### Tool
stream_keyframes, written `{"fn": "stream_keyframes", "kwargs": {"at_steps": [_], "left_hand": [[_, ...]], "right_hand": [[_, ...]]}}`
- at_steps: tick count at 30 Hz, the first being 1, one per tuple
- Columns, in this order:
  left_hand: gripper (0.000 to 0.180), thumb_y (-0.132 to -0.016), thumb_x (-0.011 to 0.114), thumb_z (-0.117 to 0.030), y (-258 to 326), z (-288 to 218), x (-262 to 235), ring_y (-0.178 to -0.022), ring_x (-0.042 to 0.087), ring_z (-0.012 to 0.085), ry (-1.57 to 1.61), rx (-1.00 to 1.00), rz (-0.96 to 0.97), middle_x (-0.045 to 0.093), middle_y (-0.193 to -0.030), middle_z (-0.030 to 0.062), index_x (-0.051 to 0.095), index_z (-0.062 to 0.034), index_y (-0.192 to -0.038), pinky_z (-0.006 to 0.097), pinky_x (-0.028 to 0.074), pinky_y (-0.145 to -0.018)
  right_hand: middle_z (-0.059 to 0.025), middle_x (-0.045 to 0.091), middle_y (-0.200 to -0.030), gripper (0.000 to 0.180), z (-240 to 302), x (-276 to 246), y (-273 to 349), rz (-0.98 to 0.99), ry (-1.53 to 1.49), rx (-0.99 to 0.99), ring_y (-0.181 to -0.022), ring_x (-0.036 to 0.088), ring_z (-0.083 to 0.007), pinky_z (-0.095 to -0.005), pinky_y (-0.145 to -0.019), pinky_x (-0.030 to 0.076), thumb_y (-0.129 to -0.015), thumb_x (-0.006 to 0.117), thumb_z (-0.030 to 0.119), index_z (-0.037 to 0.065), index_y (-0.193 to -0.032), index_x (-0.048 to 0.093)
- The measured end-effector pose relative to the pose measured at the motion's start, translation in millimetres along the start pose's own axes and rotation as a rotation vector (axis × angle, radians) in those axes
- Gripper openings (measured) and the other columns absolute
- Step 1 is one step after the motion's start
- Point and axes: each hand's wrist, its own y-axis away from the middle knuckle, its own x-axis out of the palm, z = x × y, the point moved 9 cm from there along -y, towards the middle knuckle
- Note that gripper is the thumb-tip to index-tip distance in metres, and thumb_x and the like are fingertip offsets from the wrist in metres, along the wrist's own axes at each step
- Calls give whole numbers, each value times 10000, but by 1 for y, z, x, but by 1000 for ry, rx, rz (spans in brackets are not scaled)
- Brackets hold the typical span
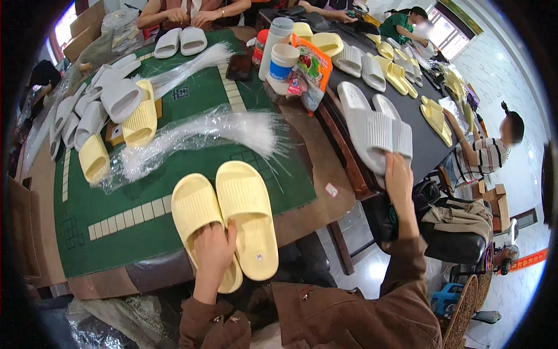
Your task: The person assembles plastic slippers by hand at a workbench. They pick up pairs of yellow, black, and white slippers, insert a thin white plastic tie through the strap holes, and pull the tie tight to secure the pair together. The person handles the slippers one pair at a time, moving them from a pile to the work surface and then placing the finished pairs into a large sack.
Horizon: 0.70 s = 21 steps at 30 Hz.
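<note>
My left hand [213, 249] is closed on a pair of pale yellow slippers [245, 189] at the near edge of the green mat. Its fingers reach under the left slipper's ribbed strap, and the thumb lies between the two. Out to the right, my right hand [399, 181] grips the heel side of a pair of light grey slippers [367, 129] at the corner of the black table. The fingertips there are partly hidden inside the strap opening. Loose white plastic ties [203, 138], partly in clear film, lie beyond the yellow pair.
Grey and yellow slippers [119, 99] are heaped on the left. Another grey pair [181, 42] sits at the far edge. A tumbler [277, 41], a paper cup [283, 61] and an orange snack bag [314, 64] stand between the tables. More slippers [395, 75] line the black table [418, 119]; several people work around.
</note>
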Motion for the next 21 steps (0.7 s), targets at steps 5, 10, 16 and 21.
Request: {"fn": "stream_keyframes", "kwargs": {"at_steps": [5, 10, 16, 21], "left_hand": [[404, -921, 559, -303, 8, 9, 0, -727, 624, 404, 11, -15, -2, 608, -739, 266, 612, 62, -756, 490, 499, -685], [334, -901, 582, -266, 10, 3, -13, -753, 627, 415, -8, 56, -50, 623, -792, 255, 622, 59, -833, 484, 495, -730], [351, -898, 581, -272, 19, 33, -32, -833, 623, 423, -52, 25, -118, 626, -878, 262, 624, 76, -880, 486, 502, -757], [414, -927, 536, -318, 33, 98, -53, -851, 614, 433, -40, -148, -17, 618, -973, 282, 614, 88, -922, 499, 481, -801]], "right_hand": [[-166, 660, -918, 219, 118, -39, 88, 83, -101, -19, -722, 673, -344, -404, -597, 548, -966, 507, 157, 0, -976, 658], [-193, 654, -961, 248, 224, -11, 115, 247, -178, -200, -612, 668, -319, -394, -502, 549, -928, 569, 182, -6, -1088, 596], [-145, 642, -667, 352, 287, 12, 122, 345, -330, -408, -494, 628, -307, -397, -425, 505, -920, 570, 196, -3, -1206, 521], [-185, 669, -979, 203, 250, -34, 79, 316, -550, -363, -885, 661, -360, -399, -775, 523, -902, 550, 52, 28, -1077, 651]]}}
